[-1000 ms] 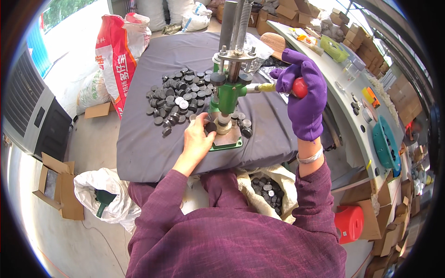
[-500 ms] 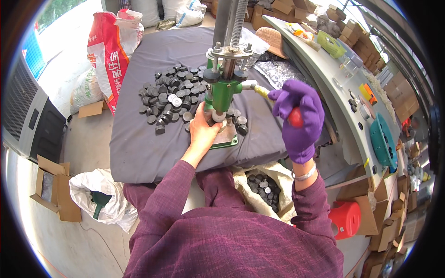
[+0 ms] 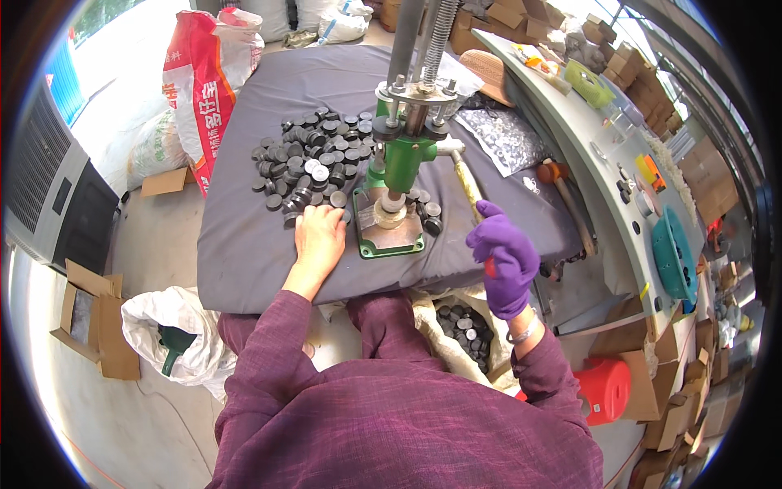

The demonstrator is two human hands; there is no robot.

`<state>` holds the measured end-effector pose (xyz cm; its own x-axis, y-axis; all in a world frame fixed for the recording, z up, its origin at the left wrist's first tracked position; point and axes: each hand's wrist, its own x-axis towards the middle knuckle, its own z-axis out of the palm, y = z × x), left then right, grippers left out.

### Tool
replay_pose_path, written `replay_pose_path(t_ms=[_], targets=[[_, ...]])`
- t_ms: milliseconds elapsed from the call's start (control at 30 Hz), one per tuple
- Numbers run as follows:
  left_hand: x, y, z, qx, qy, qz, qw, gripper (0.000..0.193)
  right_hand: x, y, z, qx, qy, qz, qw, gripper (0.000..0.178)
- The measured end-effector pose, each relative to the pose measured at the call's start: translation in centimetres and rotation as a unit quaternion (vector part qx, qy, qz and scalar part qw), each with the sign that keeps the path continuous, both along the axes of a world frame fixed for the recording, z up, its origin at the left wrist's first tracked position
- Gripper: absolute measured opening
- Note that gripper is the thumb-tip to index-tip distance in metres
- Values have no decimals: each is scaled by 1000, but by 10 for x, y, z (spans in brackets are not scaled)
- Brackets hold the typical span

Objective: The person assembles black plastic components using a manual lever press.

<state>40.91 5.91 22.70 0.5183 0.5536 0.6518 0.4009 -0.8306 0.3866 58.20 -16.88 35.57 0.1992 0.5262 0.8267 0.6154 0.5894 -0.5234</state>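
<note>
My bare left hand (image 3: 320,243) rests at the near edge of a pile of round black caps (image 3: 305,155), left of the press base. Its fingers are bent and close together; whatever lies under them is hidden. My right hand (image 3: 507,265), in a purple glove, is closed round the red knob (image 3: 489,266) of the press lever (image 3: 469,189), which slants down toward me. The green hand press (image 3: 401,165) stands upright on the table. Under its ram a pale round fixture (image 3: 389,213) sits on the base plate. Several caps (image 3: 429,216) lie right of the press.
A grey cloth covers the table (image 3: 244,269). A hammer (image 3: 566,196) and a clear bag of small parts (image 3: 505,138) lie to its right. Below stand an open sack of caps (image 3: 464,330) and a white sack with a green scoop (image 3: 175,346). A side bench holds a teal basket (image 3: 672,253).
My left hand has left the fixture and moved left to the cap pile. My right hand has come down and slightly left with the lever. The whole view has shifted a little.
</note>
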Motion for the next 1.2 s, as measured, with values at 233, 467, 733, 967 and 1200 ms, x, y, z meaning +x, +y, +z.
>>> replay_pose_path(t_ms=[233,467,733,967,1200], targets=[[-5,-7,-2,29,66,1,997,31,2,27,86,-30,140,50,988,34],[7,-14,9,-144,-106,-22,984,44,16,52,119,-38,184,43,981,45],[39,-33,35,-203,-104,-104,968,66,15,52,114,-13,162,44,986,43],[66,-37,26,-283,-171,-99,939,71,10,35,86,14,153,66,986,40],[69,-36,26,-337,-196,-97,916,73,-4,10,29,-16,128,14,992,33]])
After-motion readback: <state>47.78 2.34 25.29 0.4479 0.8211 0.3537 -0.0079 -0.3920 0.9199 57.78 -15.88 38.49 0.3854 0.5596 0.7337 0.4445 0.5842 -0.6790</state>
